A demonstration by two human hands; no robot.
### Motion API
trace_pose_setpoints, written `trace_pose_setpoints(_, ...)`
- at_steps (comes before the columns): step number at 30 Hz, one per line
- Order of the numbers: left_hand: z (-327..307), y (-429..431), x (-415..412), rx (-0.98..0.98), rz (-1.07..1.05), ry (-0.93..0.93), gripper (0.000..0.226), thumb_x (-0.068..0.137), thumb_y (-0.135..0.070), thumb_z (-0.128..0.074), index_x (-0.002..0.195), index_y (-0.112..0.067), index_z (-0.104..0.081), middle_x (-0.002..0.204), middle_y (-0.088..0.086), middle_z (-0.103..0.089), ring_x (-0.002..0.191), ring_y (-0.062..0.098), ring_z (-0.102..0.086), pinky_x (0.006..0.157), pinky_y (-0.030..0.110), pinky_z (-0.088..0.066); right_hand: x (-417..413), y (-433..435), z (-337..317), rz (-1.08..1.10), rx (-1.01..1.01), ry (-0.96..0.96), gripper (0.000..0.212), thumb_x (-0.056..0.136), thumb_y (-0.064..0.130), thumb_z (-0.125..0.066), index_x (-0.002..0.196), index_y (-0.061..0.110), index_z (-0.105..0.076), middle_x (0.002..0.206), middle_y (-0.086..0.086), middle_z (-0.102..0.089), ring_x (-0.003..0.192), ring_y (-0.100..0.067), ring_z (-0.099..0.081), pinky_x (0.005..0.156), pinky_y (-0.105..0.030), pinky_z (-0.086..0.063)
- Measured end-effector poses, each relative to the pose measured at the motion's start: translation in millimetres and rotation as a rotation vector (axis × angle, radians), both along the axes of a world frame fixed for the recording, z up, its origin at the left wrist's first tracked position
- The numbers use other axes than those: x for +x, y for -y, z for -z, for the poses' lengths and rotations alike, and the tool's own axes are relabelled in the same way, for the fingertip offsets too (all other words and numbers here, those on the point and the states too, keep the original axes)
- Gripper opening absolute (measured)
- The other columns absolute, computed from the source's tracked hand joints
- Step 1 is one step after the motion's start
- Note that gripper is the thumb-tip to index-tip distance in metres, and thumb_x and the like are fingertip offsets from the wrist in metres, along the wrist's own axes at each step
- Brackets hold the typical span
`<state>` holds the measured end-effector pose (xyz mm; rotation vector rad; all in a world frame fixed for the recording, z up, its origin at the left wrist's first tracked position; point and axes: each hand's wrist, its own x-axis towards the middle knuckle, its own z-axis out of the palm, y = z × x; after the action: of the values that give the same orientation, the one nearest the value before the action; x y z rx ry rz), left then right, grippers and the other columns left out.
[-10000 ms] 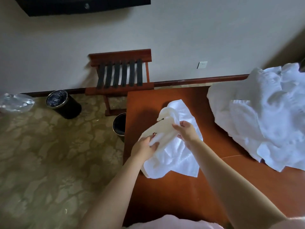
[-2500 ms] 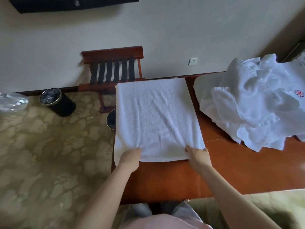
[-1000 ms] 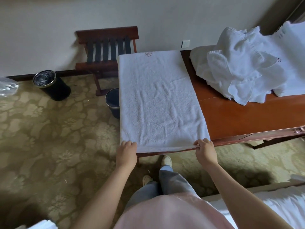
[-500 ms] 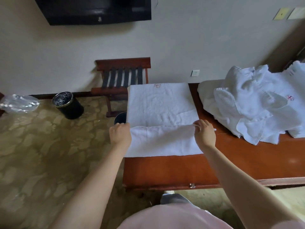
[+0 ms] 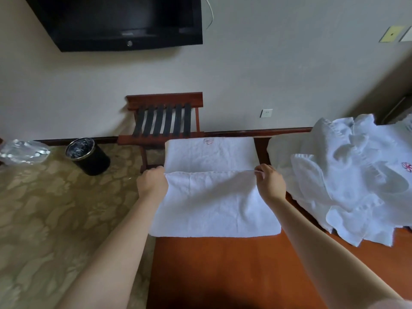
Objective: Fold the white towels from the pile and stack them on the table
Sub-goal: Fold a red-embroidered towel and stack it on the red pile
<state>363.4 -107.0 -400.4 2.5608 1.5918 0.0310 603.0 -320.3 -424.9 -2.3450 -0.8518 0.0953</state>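
The fingers (image 5: 259, 170) of the right hand (image 5: 270, 184) are curled tight, and one corner of a folded-over towel edge is pinched between them at the centre right of the frame. At the centre left the opposite corner of the same edge is gripped by the left hand (image 5: 152, 182), whose fingertips are hidden behind the knuckles and the cloth. The white towel (image 5: 214, 206) is stretched flat between the two hands at the left end of the desk (image 5: 223, 268). Its near part is doubled over the far part, and the held edge is drawn straight across the middle. Beyond that edge a strip of the lower layer with a faint pink embroidered mark is left uncovered. Whether the held edge is raised or laid down cannot be told. The pile (image 5: 347, 175) of crumpled white towels is heaped on the desk at the right of the frame, just beside the right hand. A wooden luggage rack (image 5: 165, 121) is set against the wall above the towel, and a black bin (image 5: 88, 156) is seen on the patterned carpet at the left.
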Motion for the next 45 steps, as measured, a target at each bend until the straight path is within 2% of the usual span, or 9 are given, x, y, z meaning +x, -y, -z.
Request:
trace_pose_setpoints(6,-9,-55,36,0.056,0.038,-0.058,0.011,0.091,-0.007,-0.047,0.092,-0.014,-0.055,0.089,0.006,-0.064,0.079,0.024,-0.059,0.071,0.03,-0.048,37,-50,-10,-0.023,-0.03,0.06,0.017,0.094,0.011,-0.052,0.098,0.012,-0.068,0.096,-0.004,-0.066,0.085,-0.022,-0.058,0.062,-0.028,-0.042)
trace_pose_setpoints(11,-4,-99,74,-0.024,0.014,-0.167,0.015,0.089,-0.008,-0.046,0.095,-0.02,-0.053,0.097,0.004,-0.063,0.094,0.025,-0.058,0.091,0.037,-0.038,74,-97,-11,-0.051,-0.131,0.056,0.019,0.093,0.01,-0.047,0.096,0.014,-0.066,0.098,-0.003,-0.063,0.081,-0.018,-0.051,0.058,-0.027,-0.035)
trace_pose_setpoints(17,32,-148,123,-0.078,0.037,-0.284,0.024,0.088,-0.011,-0.045,0.107,-0.02,-0.055,0.099,0.005,-0.063,0.096,0.025,-0.056,0.091,0.038,-0.034,114,-143,22,-0.036,-0.238,-0.004,0.023,0.091,0.009,-0.045,0.096,0.014,-0.067,0.098,-0.003,-0.062,0.083,-0.021,-0.051,0.062,-0.029,-0.034)
trace_pose_setpoints(21,65,-169,151,-0.218,0.069,-0.374,0.026,0.091,-0.015,-0.043,0.113,-0.02,-0.055,0.115,0.006,-0.06,0.107,0.026,-0.055,0.104,0.04,-0.033,134,-164,55,-0.027,-0.348,-0.073,0.025,0.089,0.008,-0.042,0.095,0.015,-0.066,0.096,-0.003,-0.063,0.082,-0.022,-0.053,0.061,-0.029,-0.038)
trace_pose_setpoints(25,97,-173,162,-0.383,0.049,-0.368,0.031,0.095,-0.021,-0.043,0.124,-0.016,-0.052,0.127,0.009,-0.05,0.112,0.029,-0.048,0.079,0.031,-0.04,135,-171,89,-0.065,-0.434,-0.103,0.021,0.091,0.017,-0.045,0.101,0.015,-0.064,0.098,-0.003,-0.06,0.094,-0.024,-0.054,0.072,-0.031,-0.033)
trace_pose_setpoints(29,115,-162,156,-0.288,0.099,-0.311,0.028,0.088,-0.026,-0.05,0.115,-0.02,-0.045,0.092,-0.001,-0.049,0.085,0.02,-0.05,0.071,0.034,-0.041,125,-166,111,-0.04,-0.472,-0.063,0.022,0.094,0.028,-0.047,0.111,0.016,-0.054,0.108,-0.009,-0.052,0.105,-0.03,-0.043,0.075,-0.033,-0.027)
trace_pose_setpoints(32,122,-159,149,-0.281,0.142,-0.291,0.033,0.084,-0.031,-0.054,0.114,-0.021,-0.044,0.087,-0.005,-0.042,0.082,0.017,-0.045,0.065,0.032,-0.037,119,-166,113,0.009,-0.46,-0.099,0.022,0.094,0.027,-0.047,0.113,0.016,-0.052,0.11,-0.01,-0.049,0.108,-0.031,-0.04,0.083,-0.038,-0.038)
trace_pose_setpoints(39,131,-129,119,-0.344,0.19,-0.267,0.047,0.082,-0.033,-0.057,0.122,-0.018,-0.037,0.108,0.002,-0.045,0.104,0.024,-0.049,0.074,0.033,-0.039,99,-131,109,-0.012,-0.469,-0.117,0.02,0.094,0.031,-0.048,0.109,0.019,-0.052,0.107,-0.006,-0.05,0.107,-0.028,-0.043,0.085,-0.041,-0.04)
trace_pose_setpoints(45,128,-90,92,-0.4,0.214,-0.285,0.048,0.083,-0.032,-0.058,0.122,-0.015,-0.036,0.114,0.006,-0.047,0.103,0.024,-0.049,0.075,0.032,-0.041,71,-92,103,-0.001,-0.493,-0.162,0.021,0.093,0.03,-0.05,0.111,0.019,-0.052,0.112,-0.006,-0.05,0.11,-0.029,-0.042,0.085,-0.04,-0.039)
